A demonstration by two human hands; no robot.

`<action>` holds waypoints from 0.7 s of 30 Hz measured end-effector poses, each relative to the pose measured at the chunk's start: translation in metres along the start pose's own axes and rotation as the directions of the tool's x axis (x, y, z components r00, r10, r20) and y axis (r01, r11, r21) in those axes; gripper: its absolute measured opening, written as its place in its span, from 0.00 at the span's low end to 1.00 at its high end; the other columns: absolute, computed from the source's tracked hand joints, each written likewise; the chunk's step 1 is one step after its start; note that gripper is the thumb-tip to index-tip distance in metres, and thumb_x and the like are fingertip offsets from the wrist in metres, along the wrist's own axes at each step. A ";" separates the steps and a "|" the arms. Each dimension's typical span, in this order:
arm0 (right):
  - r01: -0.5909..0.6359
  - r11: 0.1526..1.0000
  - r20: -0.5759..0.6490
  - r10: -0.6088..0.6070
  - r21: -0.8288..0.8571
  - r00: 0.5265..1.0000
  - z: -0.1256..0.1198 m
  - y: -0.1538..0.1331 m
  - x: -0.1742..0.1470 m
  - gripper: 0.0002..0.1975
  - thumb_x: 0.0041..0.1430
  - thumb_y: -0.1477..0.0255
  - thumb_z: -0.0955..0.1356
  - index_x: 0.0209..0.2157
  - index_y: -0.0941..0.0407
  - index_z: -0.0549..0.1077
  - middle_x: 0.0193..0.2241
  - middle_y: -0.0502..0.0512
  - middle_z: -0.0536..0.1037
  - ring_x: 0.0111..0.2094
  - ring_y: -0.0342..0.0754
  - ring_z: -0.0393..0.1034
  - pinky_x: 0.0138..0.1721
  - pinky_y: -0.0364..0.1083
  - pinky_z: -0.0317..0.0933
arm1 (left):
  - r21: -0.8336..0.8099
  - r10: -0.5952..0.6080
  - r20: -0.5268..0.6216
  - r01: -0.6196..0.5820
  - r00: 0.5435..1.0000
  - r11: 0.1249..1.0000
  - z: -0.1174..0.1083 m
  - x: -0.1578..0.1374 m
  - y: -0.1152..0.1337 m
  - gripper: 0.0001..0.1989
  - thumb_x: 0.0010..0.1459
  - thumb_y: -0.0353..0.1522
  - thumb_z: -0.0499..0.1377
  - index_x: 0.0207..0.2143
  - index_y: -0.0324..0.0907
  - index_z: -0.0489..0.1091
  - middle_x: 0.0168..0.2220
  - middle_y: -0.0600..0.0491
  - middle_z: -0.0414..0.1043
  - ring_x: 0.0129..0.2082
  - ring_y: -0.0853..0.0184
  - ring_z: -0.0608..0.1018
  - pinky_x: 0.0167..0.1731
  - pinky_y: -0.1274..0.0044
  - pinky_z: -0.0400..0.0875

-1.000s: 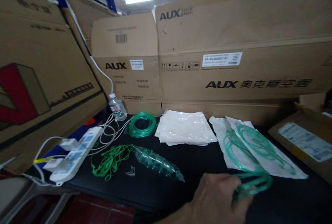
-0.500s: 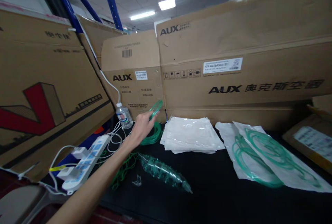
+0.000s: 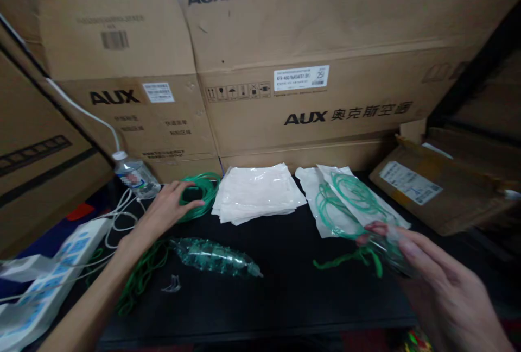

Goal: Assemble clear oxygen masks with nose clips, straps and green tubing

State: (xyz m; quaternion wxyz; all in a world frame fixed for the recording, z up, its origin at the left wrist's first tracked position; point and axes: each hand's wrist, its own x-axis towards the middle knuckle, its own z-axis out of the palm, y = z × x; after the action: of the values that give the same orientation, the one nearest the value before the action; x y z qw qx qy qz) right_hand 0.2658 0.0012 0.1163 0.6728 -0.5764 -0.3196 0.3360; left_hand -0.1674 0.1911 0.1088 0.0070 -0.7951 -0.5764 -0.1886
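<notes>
My left hand (image 3: 173, 202) rests at the left side of a coil of green tubing (image 3: 209, 192), thumb and fingers apart, touching it. At the right, my right hand (image 3: 435, 270) is closed on a clear plastic piece (image 3: 386, 251), partly hidden by the fingers and blurred. Green cord (image 3: 337, 261) trails from that hand to the left. On the table between the hands lies a clear-green plastic bundle (image 3: 220, 258) with a narrow tip. A heap of dark green cords (image 3: 142, 278) lies under my left forearm, beside small clear curved pieces (image 3: 173, 284).
White plastic packets (image 3: 258, 194) are stacked at mid-table. Two packets with green tubing (image 3: 345, 200) lie right of them. A water bottle (image 3: 136, 175), white cables (image 3: 122, 216) and a power strip (image 3: 69, 270) stand at left. Cardboard (image 3: 309, 140) walls the back; a carton (image 3: 415, 178) sits right.
My left hand has lowered from above the coil onto it, and the raised green loop is no longer held up. My right hand has come into view with the clear piece. The view has turned right and down.
</notes>
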 end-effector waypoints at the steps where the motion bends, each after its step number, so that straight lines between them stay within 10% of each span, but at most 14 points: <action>1: -0.083 0.996 0.014 0.082 0.040 0.997 0.004 0.000 0.000 0.24 0.47 0.51 0.79 0.39 0.54 0.84 0.42 0.62 0.85 0.45 0.56 0.80 0.41 0.42 0.75 | -0.015 0.002 -0.047 -0.002 0.999 1.000 -0.008 -0.008 0.012 0.33 0.63 0.58 0.54 0.54 0.41 0.70 0.52 0.40 0.75 0.55 0.46 0.75 0.58 0.55 0.66; 5: -0.252 0.952 0.015 0.253 0.171 0.967 0.022 0.008 -0.003 0.26 0.51 0.49 0.77 0.45 0.52 0.83 0.49 0.58 0.84 0.50 0.55 0.79 0.53 0.46 0.71 | -0.265 0.045 -0.272 -0.120 0.961 0.957 -0.020 -0.062 0.097 0.15 0.68 0.46 0.58 0.47 0.48 0.75 0.46 0.51 0.79 0.47 0.57 0.80 0.53 0.66 0.73; 11: -0.432 0.855 0.046 0.438 0.288 0.898 0.035 0.025 -0.025 0.26 0.52 0.49 0.76 0.44 0.54 0.83 0.48 0.61 0.84 0.55 0.61 0.76 0.63 0.57 0.62 | -0.770 0.132 -0.052 -0.124 0.990 0.626 0.039 -0.112 0.236 0.13 0.67 0.32 0.60 0.54 0.49 0.73 0.47 0.52 0.79 0.42 0.66 0.82 0.44 0.76 0.77; 21: -0.650 0.629 0.150 0.659 0.426 0.737 0.019 0.055 -0.048 0.16 0.52 0.57 0.78 0.37 0.53 0.84 0.40 0.55 0.85 0.42 0.52 0.80 0.44 0.48 0.76 | -0.891 0.168 0.297 0.209 0.940 0.403 0.068 -0.106 0.267 0.12 0.68 0.29 0.59 0.48 0.50 0.80 0.43 0.54 0.81 0.44 0.65 0.81 0.48 0.75 0.73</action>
State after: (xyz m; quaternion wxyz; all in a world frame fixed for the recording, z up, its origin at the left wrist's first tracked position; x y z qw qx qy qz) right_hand 0.2183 -0.0208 0.0620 0.6224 -0.4833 0.0055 0.6156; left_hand 0.0696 0.0198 0.0683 -0.5306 -0.6807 -0.3805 -0.3322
